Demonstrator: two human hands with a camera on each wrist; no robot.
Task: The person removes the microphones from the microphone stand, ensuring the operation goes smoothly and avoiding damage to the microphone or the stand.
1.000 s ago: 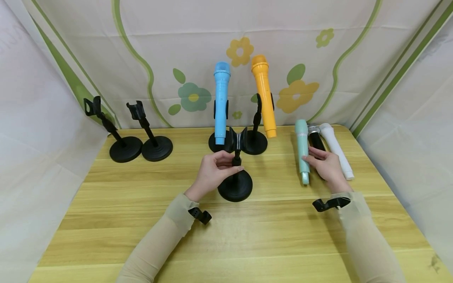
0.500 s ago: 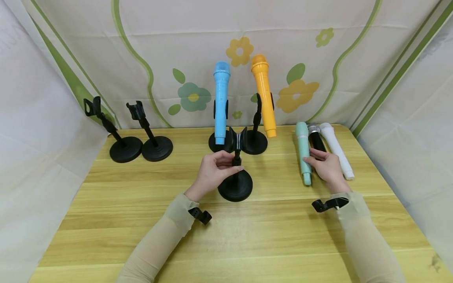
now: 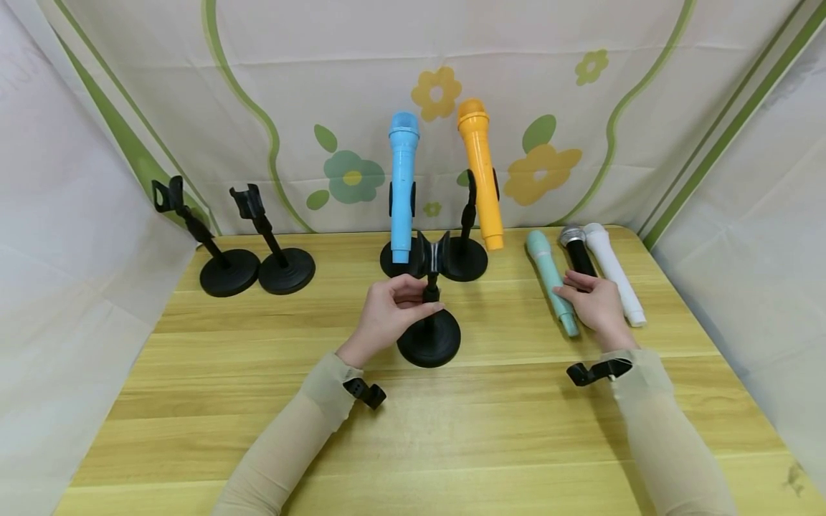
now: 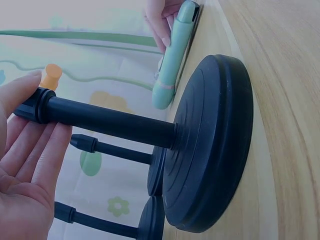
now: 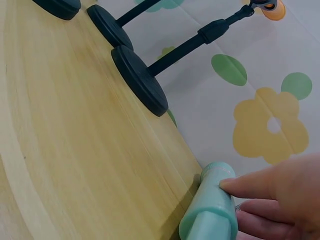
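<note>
In the head view my left hand [image 3: 387,315] pinches the neck of a black microphone stand [image 3: 429,340], whose round base is on the table and whose cradle holds nothing. The left wrist view shows thumb and fingers around the collar of its pole [image 4: 110,116]. My right hand [image 3: 596,304] holds a mint-green microphone [image 3: 550,279] near its lower half, thumb on top and fingers along the right side. The microphone slants, head toward the back left. Right beside that hand lie a black microphone with a silver head [image 3: 579,254] and a white microphone [image 3: 616,276].
A blue microphone [image 3: 403,186] and an orange microphone [image 3: 480,175] rest in stands behind the held stand. Two more black stands [image 3: 229,272] [image 3: 286,271] with bare cradles stand at the back left. A printed cloth [image 3: 323,79] hangs along the table's rear edge.
The mint-green microphone has turned in my right hand: its head end swung left and toward me, its tail end right. My left hand and the stand have stayed put.
</note>
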